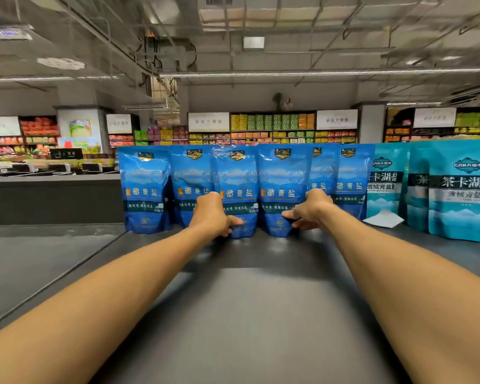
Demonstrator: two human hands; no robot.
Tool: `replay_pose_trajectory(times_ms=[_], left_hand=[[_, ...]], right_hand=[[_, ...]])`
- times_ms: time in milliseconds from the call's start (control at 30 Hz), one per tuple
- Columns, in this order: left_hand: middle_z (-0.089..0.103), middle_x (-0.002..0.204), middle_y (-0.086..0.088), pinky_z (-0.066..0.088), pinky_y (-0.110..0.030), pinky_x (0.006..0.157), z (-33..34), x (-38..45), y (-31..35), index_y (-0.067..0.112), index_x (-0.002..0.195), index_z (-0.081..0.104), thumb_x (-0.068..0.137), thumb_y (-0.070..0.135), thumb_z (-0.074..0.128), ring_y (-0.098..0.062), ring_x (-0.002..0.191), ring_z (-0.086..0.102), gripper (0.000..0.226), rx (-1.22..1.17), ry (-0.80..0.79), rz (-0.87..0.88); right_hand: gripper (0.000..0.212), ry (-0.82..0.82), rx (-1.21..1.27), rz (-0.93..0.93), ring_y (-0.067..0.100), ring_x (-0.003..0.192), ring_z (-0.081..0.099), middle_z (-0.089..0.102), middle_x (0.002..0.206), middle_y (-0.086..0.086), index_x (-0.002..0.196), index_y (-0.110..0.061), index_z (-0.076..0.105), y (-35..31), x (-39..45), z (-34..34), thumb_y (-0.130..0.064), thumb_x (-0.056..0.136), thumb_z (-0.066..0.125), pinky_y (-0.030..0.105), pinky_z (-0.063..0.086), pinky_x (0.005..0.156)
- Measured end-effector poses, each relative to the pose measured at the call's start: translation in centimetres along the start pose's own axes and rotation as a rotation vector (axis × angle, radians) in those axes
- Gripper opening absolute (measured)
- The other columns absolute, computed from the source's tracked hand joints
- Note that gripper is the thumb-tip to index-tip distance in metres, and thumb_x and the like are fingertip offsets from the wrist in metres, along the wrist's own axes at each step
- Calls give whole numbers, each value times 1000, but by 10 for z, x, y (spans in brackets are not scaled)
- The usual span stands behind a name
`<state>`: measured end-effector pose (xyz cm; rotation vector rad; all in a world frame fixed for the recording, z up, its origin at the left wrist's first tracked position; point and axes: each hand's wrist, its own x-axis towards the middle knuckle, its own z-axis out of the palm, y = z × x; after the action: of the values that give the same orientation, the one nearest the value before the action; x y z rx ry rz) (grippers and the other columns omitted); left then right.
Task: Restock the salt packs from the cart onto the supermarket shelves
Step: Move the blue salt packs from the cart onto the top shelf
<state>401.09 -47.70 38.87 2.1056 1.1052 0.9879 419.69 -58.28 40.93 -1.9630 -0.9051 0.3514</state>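
Observation:
Several blue salt packs stand upright in a row on the dark grey shelf top (pixel 255 300). My left hand (pixel 211 214) grips the lower left edge of one middle blue pack (pixel 237 176), thumb on its front. My right hand (pixel 311 209) grips the lower right edge of the neighbouring blue pack (pixel 283 176), thumb laid across its front. Both packs stand on the shelf, side by side, a little ahead of the row. The cart is out of view.
Teal salt packs (pixel 460 195) stand to the right of the blue row, with a white paper tag (pixel 383 218) lying before them. The shelf top continues left past a seam (pixel 67 275). Other aisles with goods fill the background.

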Motion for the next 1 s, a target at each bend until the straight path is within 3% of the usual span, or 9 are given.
replay_pose_trajectory(times_ms=[100, 233, 333, 500, 633, 767, 867, 933, 1000], left_hand=[[70, 61, -10, 61, -34, 53, -1, 6, -1, -6, 121, 60, 71, 14, 88, -24, 57, 72, 61, -3, -10, 0], [72, 62, -13, 62, -40, 54, -3, 11, 2, -7, 107, 61, 71, 11, 87, -27, 58, 73, 48, 5, -24, -35], [72, 64, -16, 62, -42, 57, -3, 12, 3, 3, 86, 56, 70, 13, 88, -27, 58, 73, 37, 11, -20, -80], [72, 80, -14, 55, -23, 45, -7, 3, 10, 1, 96, 63, 68, 20, 90, -21, 57, 70, 43, 51, -21, -125], [69, 79, -10, 45, -19, 40, -17, -11, 14, 8, 81, 53, 67, 27, 89, -16, 57, 65, 43, 155, -64, -132], [71, 85, -15, 51, -25, 42, -35, -25, 18, 8, 78, 52, 84, 22, 76, -19, 56, 64, 29, 204, -41, -143], [72, 91, -21, 60, -33, 56, -49, -41, 27, 3, 75, 56, 92, 19, 62, -29, 74, 72, 24, 148, 1, -91], [72, 90, -17, 56, -27, 51, -56, -55, 39, 3, 74, 60, 94, 23, 58, -27, 86, 72, 28, 65, 51, -40], [72, 88, -13, 59, -30, 61, -57, -72, 61, 0, 79, 66, 94, 20, 54, -24, 88, 72, 28, -69, 73, 12]], right_hand=[[45, 51, 35, -11, 21, 58, 67, 75, 93, 19, 106, -2, 53, 2, 11, 9, -11, 77, 85, 35, 60, 61], [43, 111, 62, -5, 28, 72, 75, 75, 83, 19, 74, -11, 42, 2, 22, 19, -11, 76, 85, 44, 62, 76], [30, 147, 105, -11, 33, 79, 74, 75, 95, 20, 81, -5, 50, 2, 24, 27, -8, 80, 80, 48, 61, 80], [38, 116, 106, -19, 35, 98, 70, 70, 108, 19, 100, 1, 61, 2, 22, 26, -15, 74, 85, 47, 59, 87], [44, 83, 16, -2, 25, 74, 70, 68, 89, 12, 97, -1, 62, -1, 10, 18, -26, 73, 89, 42, 61, 77], [36, 30, -39, -35, 22, 79, 64, 64, 98, 10, 88, -9, 54, 1, -5, 5, -19, 75, 86, 29, 46, 50], [39, -36, -15, -51, 18, 68, 59, 61, 84, 5, 79, -12, 44, 0, -23, -13, -13, 77, 83, 28, 45, 49], [33, -58, 43, -73, 19, 67, 60, 61, 80, 5, 81, -10, 48, -1, -37, -26, -9, 80, 80, 30, 45, 52], [21, -34, 103, -104, 18, 65, 63, 61, 78, 7, 90, -5, 58, -2, -54, -42, -11, 84, 76, 28, 46, 51]])
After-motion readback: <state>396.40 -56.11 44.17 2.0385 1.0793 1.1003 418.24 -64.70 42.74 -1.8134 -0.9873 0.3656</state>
